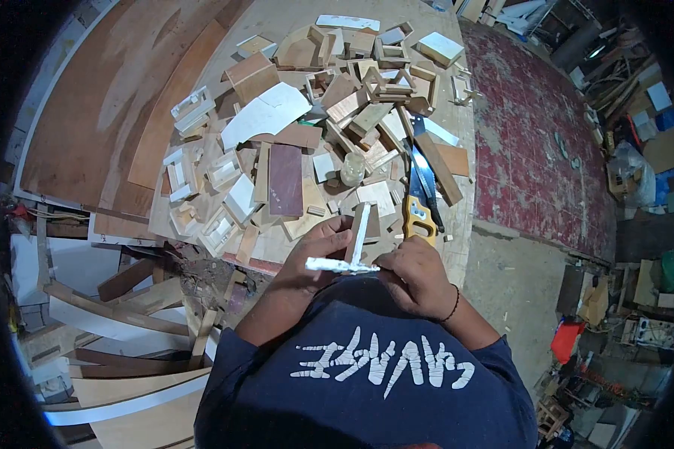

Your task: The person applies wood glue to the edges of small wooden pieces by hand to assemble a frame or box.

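Note:
Close to my chest, my left hand [318,245] is closed around a small wooden piece with white edges [360,233]. Its two white-edged boards meet in a T-like shape, and one stands up toward the camera. My right hand [418,275] has its fingers curled together at the right end of that piece. Whatever lies between those fingertips is hidden. Just beyond my right hand lies a handsaw with a yellow handle [419,217], its blade pointing away from me. A glass jar [352,170] stands among the wood scraps.
Small wooden frames [391,86], offcuts and a curved white panel [266,114] crowd the plywood table [457,262]. A dark red board [285,179] lies among them. Large brown sheets [90,97] lean at left, above stacked strips [120,318]. Red flooring [532,142] stretches right.

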A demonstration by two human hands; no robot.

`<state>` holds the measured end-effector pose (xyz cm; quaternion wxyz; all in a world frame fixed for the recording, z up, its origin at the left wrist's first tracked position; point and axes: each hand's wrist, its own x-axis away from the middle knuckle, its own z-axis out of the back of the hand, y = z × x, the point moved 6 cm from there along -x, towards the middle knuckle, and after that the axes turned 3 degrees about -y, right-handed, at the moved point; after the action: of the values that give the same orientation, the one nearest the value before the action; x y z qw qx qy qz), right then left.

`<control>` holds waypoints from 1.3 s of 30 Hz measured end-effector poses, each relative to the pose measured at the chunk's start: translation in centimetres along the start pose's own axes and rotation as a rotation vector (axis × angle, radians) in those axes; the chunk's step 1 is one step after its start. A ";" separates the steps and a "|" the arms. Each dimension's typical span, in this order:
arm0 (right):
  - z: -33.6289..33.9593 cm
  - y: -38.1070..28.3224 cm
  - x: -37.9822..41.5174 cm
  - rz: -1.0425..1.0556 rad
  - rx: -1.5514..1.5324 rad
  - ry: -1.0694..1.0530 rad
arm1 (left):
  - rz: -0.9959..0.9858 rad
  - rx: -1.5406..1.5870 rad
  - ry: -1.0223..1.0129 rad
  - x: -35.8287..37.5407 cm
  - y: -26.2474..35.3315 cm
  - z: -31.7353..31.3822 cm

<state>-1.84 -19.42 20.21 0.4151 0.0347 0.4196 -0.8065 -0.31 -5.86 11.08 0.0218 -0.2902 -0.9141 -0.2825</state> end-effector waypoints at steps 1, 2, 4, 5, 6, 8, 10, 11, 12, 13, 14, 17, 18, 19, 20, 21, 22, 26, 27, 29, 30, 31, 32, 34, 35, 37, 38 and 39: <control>0.1 -0.1 0.1 0.000 -0.001 0.000 | 0.000 0.000 0.001 0.1 0.1 0.0; 0.1 -0.1 0.3 -0.001 -0.007 -0.022 | 0.009 0.023 -0.035 0.2 0.2 -0.1; 0.2 -0.2 0.4 -0.001 -0.013 -0.043 | 0.023 0.090 -0.116 0.3 0.3 -0.1; 0.3 -0.3 0.4 0.004 -0.014 -0.043 | 0.023 0.090 -0.115 0.3 0.3 -0.2; 0.3 -0.3 0.4 0.009 -0.014 -0.042 | 0.020 0.094 -0.105 0.3 0.4 -0.3; 0.2 -0.4 0.3 0.018 -0.015 -0.040 | 0.020 0.097 -0.094 0.3 0.4 -0.3; 0.1 -0.3 0.3 0.026 -0.016 -0.036 | 0.018 0.032 -0.064 0.2 0.2 0.3; 0.1 -0.1 0.3 0.011 0.008 -0.018 | -0.002 0.041 -0.107 0.2 0.1 0.2; 0.1 0.0 0.4 -0.004 0.032 0.001 | 0.004 0.077 -0.133 0.1 -0.2 0.2; 0.0 0.1 0.4 -0.005 0.031 0.001 | 0.010 0.114 -0.158 0.0 -0.4 0.2; 0.1 0.4 0.4 -0.032 0.061 0.039 | -0.001 0.138 -0.172 0.0 -0.8 0.8; 0.7 1.2 0.6 -0.106 0.147 0.109 | 0.067 0.030 -0.096 0.7 -1.0 0.1; 1.0 1.7 0.6 -0.152 0.203 0.141 | 0.095 0.029 -0.075 1.0 -0.9 -0.4; 1.0 1.9 0.5 -0.153 0.204 0.144 | 0.123 0.027 -0.055 1.2 -0.8 -0.9; 1.4 2.2 0.6 -0.184 0.237 0.220 | 0.125 0.025 -0.056 1.2 -0.9 -0.9; 1.9 2.5 0.6 -0.216 0.269 0.297 | 0.121 -0.007 -0.087 1.1 -0.9 -1.1; 2.2 2.7 0.6 -0.254 0.263 0.310 | 0.116 -0.038 -0.118 1.0 -0.9 -1.2; 2.4 2.5 1.1 -0.254 0.062 0.342 | 0.144 0.018 -0.173 1.1 -0.7 -1.5; 2.5 2.4 1.2 -0.254 0.061 0.342 | 0.144 0.046 -0.164 1.0 -0.7 -1.2; 2.0 0.7 0.8 -0.001 0.093 0.198 | 0.145 0.073 -0.155 0.7 -0.9 -0.8; 1.7 -0.1 0.7 0.114 0.073 0.171 | 0.094 0.070 -0.140 0.5 -0.8 -0.6; 1.4 -0.2 0.7 0.112 0.073 0.171 | 0.043 0.067 -0.124 0.4 -0.7 -0.4; 0.9 -0.5 0.7 0.131 0.046 0.150 | 0.079 0.214 -0.236 0.3 -0.6 -1.2; 0.1 -0.7 0.9 0.142 0.003 0.145 | 0.057 0.192 -0.164 0.4 -0.6 -1.0; -0.1 -0.6 0.9 0.140 0.004 0.146 | 0.056 0.188 -0.145 0.5 -0.8 -0.8; -0.1 -0.3 0.8 0.118 -0.037 0.169 | 0.030 0.153 -0.172 0.5 -1.2 -0.6; -0.3 -0.4 0.7 0.117 -0.037 0.169 | 0.002 0.118 -0.198 0.5 -1.2 -0.7; -0.2 -0.3 0.6 0.100 -0.074 0.200 | 0.002 0.117 -0.197 0.5 -1.3 -0.7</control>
<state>-2.53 -19.58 20.01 0.4121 0.1204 0.4861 -0.7611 -1.47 -6.84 11.14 -0.0510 -0.3158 -0.9264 -0.1987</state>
